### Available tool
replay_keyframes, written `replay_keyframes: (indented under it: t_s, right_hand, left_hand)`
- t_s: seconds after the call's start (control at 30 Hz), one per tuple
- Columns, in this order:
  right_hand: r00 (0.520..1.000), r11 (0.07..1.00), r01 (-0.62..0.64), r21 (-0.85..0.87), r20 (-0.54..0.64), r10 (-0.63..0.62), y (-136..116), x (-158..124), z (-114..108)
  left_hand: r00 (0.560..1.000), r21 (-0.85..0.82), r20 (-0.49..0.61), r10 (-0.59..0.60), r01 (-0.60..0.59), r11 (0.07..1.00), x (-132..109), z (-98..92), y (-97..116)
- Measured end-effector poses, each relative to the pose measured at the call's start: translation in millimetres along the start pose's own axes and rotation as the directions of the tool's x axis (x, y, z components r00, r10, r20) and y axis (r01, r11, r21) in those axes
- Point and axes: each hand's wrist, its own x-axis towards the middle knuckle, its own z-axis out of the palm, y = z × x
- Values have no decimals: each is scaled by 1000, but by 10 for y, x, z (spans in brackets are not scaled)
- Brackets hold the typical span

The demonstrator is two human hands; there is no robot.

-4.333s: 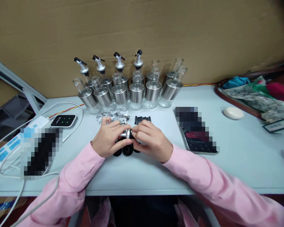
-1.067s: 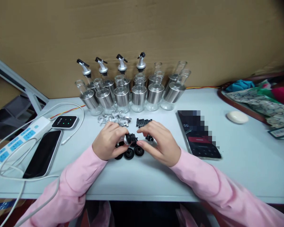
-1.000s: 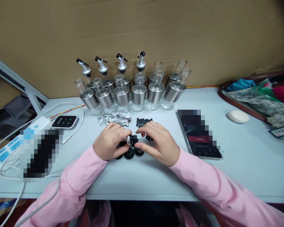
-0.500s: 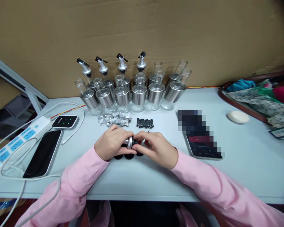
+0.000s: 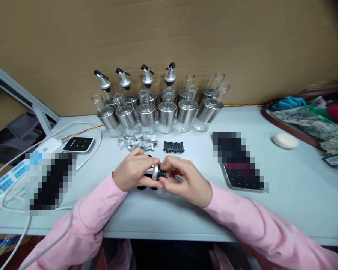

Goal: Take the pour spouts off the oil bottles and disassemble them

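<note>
Both hands on one pour spout over a pale table, bottles behind

Pale table (image 5: 295,198), brown cardboard wall (image 5: 169,33) rising beyond its far side. Two rows of glass bottles (image 5: 167,112) with metal bands stand past the hands, against the wall; four in the back row wear spouts. Just beyond the left hand (image 5: 133,170): a heap of silver spout parts (image 5: 138,143). Just beyond the right hand (image 5: 188,180): a row of short black sticks (image 5: 174,146). Black caps (image 5: 141,187) sit under the hands, mostly hidden.

The front edge (image 5: 157,235) runs nearer the person than both hands, a strip of tabletop between. Right of the right hand, more tabletop, then a phone (image 5: 243,179), partly pixelated; farther right, a white oval bar (image 5: 285,141). Well left of the left hand: a pixelated dark phone (image 5: 49,183), Wi-Fi box (image 5: 79,144) and power strip (image 5: 18,172) among white cables.

The pour spout (image 5: 156,172) is held between the hands, roughly level. Left hand grips its silver body, thumb nearer the person. Right hand pinches the black ribbed end, fingers curled. Both forearms, pink sleeves (image 5: 242,213), angle inward.
</note>
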Motion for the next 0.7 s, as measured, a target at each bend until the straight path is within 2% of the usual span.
replay_keyframes:
  t_s: [0.13,0.33,0.5,0.7]
  right_hand:
    - [972,956,225,-191,-24,-233,16,2,-14]
    - [868,745,460,-484,66,-493,20,-11,-44]
    - [776,519,530,-670,137,-616,32,-28,-51]
    - [727,387,566,-728,220,-650,-50,2,-101]
  left_hand:
    - [999,-87,26,-33,35,996,-5,-5,-7]
    - [992,-206,86,-88,104,973,-13,-35,-22]
    - [982,-298,127,-138,170,939,-26,-46,-23]
    - [972,-351,144,-185,225,909,-18,-64,-20]
